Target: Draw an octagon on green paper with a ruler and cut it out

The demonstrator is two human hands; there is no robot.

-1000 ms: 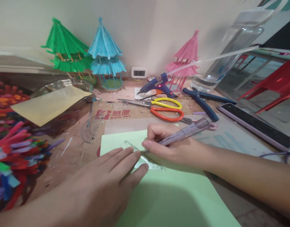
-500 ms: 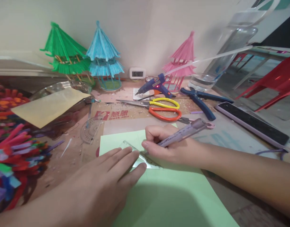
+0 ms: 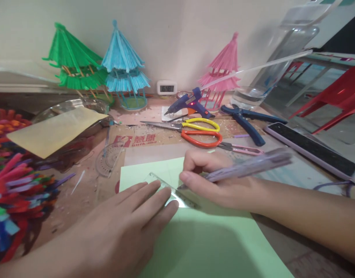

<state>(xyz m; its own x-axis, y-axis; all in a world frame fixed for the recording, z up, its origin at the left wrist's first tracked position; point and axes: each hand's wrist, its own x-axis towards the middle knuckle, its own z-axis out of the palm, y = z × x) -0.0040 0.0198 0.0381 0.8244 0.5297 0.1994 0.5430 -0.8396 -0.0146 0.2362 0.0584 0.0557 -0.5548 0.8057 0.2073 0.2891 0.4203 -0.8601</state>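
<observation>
The left hand (image 3: 128, 227) lies flat, fingers spread, pressing a clear ruler (image 3: 173, 193) onto green paper (image 3: 206, 243) near the table's front. The right hand (image 3: 220, 181) pinches a purple pen (image 3: 247, 168), tip at the ruler's edge.

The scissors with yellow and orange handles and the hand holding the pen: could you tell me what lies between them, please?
In the head view, only a bare strip of cardboard mat separates the scissors from the right hand gripping the pen.
</observation>
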